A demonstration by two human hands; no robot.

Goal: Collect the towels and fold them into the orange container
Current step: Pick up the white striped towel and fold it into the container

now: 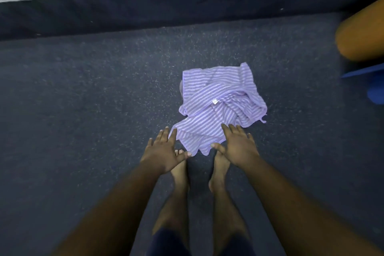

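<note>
We reach our left hand (164, 151) and right hand (239, 147), fingers spread, toward the limp, light purple towel (220, 97) on the floor (83, 100); its near corners look easiest to pinch.

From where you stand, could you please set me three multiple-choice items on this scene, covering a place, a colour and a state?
1. Where does the striped towel lie?
A on the floor
B in the container
C on a chair

2. Which colours are its stripes?
A red and black
B lilac and white
C green and yellow

3. How are the left hand and right hand?
A fists
B gripping the container
C open, fingers spread

A: it lies crumpled on the dark floor.
B: pale lilac and white bands show.
C: fingers straight at its near edge.
</note>
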